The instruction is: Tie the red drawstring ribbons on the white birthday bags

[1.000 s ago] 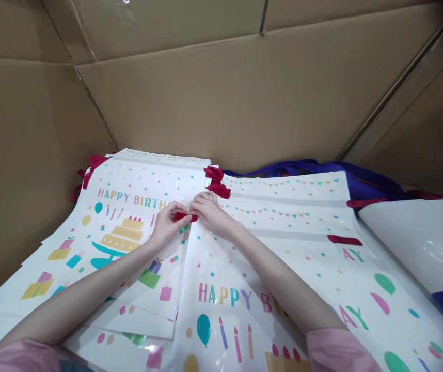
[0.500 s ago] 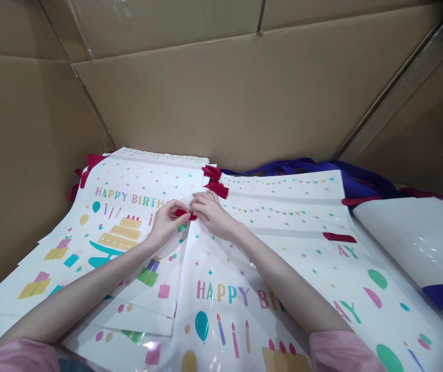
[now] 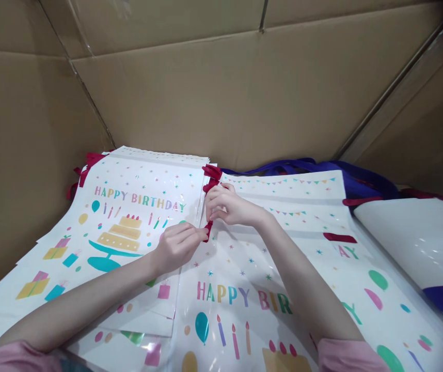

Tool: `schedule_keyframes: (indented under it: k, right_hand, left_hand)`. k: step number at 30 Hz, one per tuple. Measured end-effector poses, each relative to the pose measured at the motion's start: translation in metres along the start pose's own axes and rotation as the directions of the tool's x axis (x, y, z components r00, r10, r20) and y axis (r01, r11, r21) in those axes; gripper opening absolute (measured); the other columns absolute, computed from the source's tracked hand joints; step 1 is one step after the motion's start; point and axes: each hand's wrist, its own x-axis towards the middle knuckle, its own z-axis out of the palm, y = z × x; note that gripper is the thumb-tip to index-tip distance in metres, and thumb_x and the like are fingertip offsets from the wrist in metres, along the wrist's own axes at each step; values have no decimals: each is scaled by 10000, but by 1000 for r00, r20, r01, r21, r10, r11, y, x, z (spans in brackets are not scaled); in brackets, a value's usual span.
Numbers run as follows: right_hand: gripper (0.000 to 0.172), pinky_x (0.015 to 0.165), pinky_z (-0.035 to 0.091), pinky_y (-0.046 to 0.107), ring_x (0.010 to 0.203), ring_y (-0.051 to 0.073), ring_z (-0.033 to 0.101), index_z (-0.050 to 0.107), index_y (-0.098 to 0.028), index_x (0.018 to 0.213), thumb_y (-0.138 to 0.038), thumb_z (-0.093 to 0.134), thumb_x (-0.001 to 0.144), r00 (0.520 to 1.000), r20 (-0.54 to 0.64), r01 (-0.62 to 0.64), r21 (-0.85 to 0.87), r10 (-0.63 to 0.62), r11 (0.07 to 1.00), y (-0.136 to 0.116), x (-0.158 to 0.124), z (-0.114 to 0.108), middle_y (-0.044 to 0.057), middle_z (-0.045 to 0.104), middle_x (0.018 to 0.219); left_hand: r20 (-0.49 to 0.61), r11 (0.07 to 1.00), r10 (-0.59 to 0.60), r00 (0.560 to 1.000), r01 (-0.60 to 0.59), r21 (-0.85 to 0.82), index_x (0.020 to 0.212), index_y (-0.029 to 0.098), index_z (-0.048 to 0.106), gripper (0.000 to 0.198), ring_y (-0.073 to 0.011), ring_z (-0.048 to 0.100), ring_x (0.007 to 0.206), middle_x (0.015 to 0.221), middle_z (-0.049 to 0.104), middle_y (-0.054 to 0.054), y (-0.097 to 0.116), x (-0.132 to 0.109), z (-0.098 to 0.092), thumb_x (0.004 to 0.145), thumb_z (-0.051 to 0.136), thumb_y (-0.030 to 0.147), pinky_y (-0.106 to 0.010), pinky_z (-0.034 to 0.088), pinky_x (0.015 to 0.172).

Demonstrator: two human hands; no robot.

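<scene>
brown cardboard walls (image 3: 221, 103) behind. narrow dark-red fabric strip (image 3: 208, 232) near the left edge of a glossy white birthday-print sheet (image 3: 225, 271); long axis running nearly away from the viewer, near end slanting slightly left. left hand (image 3: 178, 245) grip: pinching near end. right hand (image 3: 229, 205) grip: fingers bunched on far end.

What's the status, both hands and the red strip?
Left hand pinching red strip. Right hand at its upper end. Strip over printed white sheets. More red strips bunched just beyond right hand.
</scene>
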Motion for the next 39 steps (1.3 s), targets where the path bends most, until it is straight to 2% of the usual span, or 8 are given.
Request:
schedule_keyframes:
  k: [4,11,17,19,23,27,35,39]
  right_hand:
    - [214,972,161,476,920,191,482,657,-218,663,-63,535,746,999,44,-18,-3,18,1000,-5,-4,-8,4,611,807]
    - [195,946,196,469,889,196,482,661,-220,673,-108,539,774,998,54,-9,-16,10,1000,-6,-6,-10,10,605,779]
    - [161,919,220,454,860,188,478,668,-219,709,-145,553,794,998,56,-28,-19,29,999,-8,-7,-11,8,589,771]
    - [151,920,227,454,860,192,479,666,-216,711,-165,557,802,998,56,-35,-21,36,999,-8,-7,-12,11,588,770]
    - [160,942,226,468,848,196,480,661,-217,715,-219,547,826,999,46,-26,-16,26,1000,-10,-9,-14,16,583,750]
    - [172,958,212,476,850,197,489,660,-222,715,-227,539,837,999,46,-11,9,11,1000,-11,-11,-18,12,595,743]
    - [195,903,285,403,873,192,510,668,-226,724,-276,537,859,998,56,21,74,-25,997,-22,-20,-34,14,608,775]
    - [194,932,238,425,875,187,497,672,-206,745,-280,537,863,997,72,26,55,-30,998,-27,-22,-39,23,603,791]
  left_hand:
    - [-8,995,94,996,-94,26,914,225,664,196,-168,661,741,922,728,-50,7,3,-1,844,529,101,-289,510,650]
    - [62,991,89,994,-94,93,892,231,678,193,-182,657,736,914,728,-50,9,3,0,857,505,154,-308,522,634]
    - [52,982,157,986,-161,95,917,247,676,228,-186,654,746,950,727,-38,8,3,-1,836,516,105,-310,514,629]
    - [55,988,144,988,-147,55,904,246,679,226,-187,658,747,943,729,-40,8,4,-1,834,518,105,-308,517,625]
    - [72,997,50,996,-46,-58,876,247,683,202,-189,667,756,935,729,-48,8,5,-1,839,522,131,-315,534,645]
    - [69,996,85,994,-85,-15,895,259,683,202,-187,663,747,947,729,-37,8,4,-2,836,534,135,-317,537,636]
    - [-75,949,307,949,-300,96,945,251,651,220,-160,645,722,960,728,-22,19,14,-9,818,562,94,-275,514,604]
    - [-169,941,333,927,-316,122,894,184,614,140,-143,612,700,868,728,-31,28,25,-12,815,565,81,-254,509,587]
